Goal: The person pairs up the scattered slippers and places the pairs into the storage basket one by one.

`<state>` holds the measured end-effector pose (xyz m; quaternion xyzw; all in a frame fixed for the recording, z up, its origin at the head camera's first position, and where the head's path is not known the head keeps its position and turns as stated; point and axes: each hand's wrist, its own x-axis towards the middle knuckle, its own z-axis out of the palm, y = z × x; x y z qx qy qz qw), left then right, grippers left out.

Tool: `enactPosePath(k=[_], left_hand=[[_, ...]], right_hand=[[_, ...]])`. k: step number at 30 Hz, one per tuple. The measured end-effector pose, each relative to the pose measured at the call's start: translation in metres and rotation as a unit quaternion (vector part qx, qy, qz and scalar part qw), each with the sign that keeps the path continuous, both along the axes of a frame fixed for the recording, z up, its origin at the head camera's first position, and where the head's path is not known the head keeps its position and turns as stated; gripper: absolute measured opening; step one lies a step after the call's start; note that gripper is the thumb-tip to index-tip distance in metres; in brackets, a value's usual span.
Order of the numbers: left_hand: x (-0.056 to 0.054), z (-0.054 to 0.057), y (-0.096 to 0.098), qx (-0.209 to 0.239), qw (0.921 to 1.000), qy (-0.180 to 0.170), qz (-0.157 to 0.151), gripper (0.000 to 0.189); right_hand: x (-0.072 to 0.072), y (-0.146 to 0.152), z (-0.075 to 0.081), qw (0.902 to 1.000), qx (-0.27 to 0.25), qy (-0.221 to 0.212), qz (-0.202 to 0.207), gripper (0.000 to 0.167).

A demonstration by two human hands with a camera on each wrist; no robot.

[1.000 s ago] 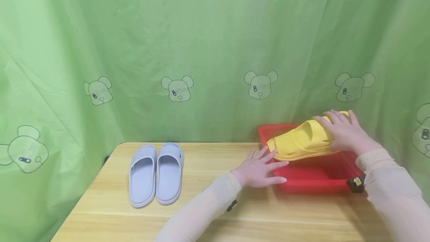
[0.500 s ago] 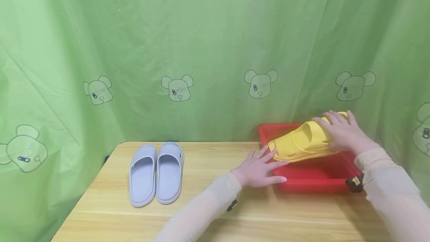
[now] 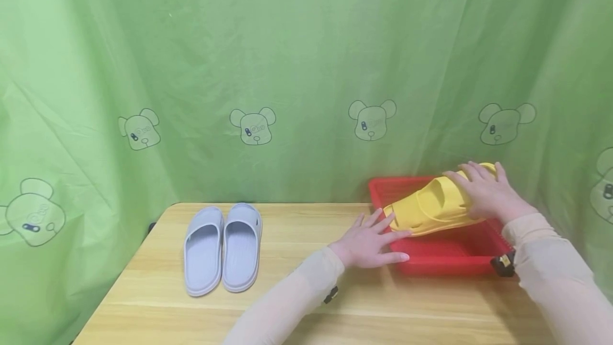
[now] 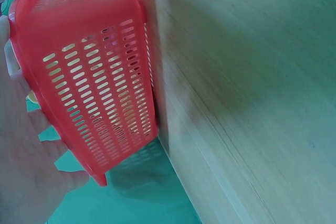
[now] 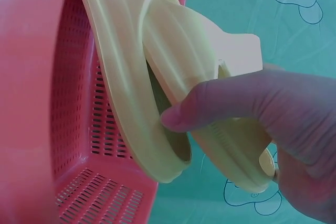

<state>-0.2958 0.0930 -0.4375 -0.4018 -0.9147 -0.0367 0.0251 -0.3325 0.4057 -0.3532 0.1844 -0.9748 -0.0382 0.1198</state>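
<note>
My right hand [image 3: 493, 193] grips a pair of yellow slippers [image 3: 423, 207] at the heel end, over the red plastic basket [image 3: 450, 267]. They tilt, toes lower and pointing left, heels raised at the right. The right wrist view shows both slippers side by side, one yellow slipper [image 5: 126, 85] nearer the basket wall, with the thumb [image 5: 191, 111] pressed over the inner edges. At the basket's left end my left hand [image 3: 363, 245] has its fingers spread along the rim, near the slipper toes. Seen from the left wrist, those fingers lie along the slotted basket wall [image 4: 58, 35].
Two grey slippers [image 3: 203, 254] stand side by side, toes away, on the left of the wooden table [image 3: 158, 302]. Behind the table hangs a green curtain [image 3: 306, 57] printed with bear heads. The basket stands near the table's back right.
My right hand and the yellow slippers have sunk slightly toward the basket, with a small shift of the hand to the left. My left hand stays at the rim.
</note>
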Motion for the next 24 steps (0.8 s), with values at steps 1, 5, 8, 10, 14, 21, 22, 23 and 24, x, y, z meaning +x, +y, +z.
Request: enactPosePath(k=[1,5,8,10,14,21,22,23,24], left_hand=[[0.0,-0.0002,0.0001,0.001,1.0,0.0,0.0,0.059],[-0.0003,-0.0008,-0.0001,0.003,1.0,-0.002,0.002,0.059],[-0.0006,-0.0012,-0.0004,0.005,1.0,-0.004,0.003,0.059],[-0.0011,-0.0017,-0.0004,0.006,1.0,-0.004,0.003,0.059],[-0.0016,-0.003,-0.0006,0.009,0.9999,-0.002,0.004,0.059],[-0.0014,-0.006,0.0,0.014,0.9999,-0.007,0.001,0.058],[-0.0013,-0.006,0.0001,0.016,0.9999,-0.006,0.001,0.058],[-0.0013,-0.0058,0.0002,0.017,0.9998,-0.007,0.001,0.058],[-0.0014,-0.0057,0.0005,0.018,0.9998,-0.007,0.002,0.058]], right_hand=[[0.0003,0.0,0.0002,1.0,-0.001,-0.002,-0.002,0.1],[0.0018,-0.0019,0.0014,0.9999,0.001,-0.007,-0.008,0.101],[0.0026,-0.0053,0.0029,1.0,0.006,0.001,-0.006,0.101],[0.0026,-0.0074,0.0037,0.9999,0.009,0.011,-0.003,0.101],[0.0025,-0.0088,0.003,0.9995,0.008,0.031,0.004,0.099],[0.0035,-0.0061,-0.0002,0.999,0.007,0.04,0.016,0.101],[0.004,-0.0063,-0.0003,0.999,0.006,0.041,0.017,0.101],[0.0041,-0.0062,-0.0006,0.9989,0.005,0.042,0.018,0.101],[0.0042,-0.0062,-0.0008,0.9988,0.005,0.045,0.017,0.101]])
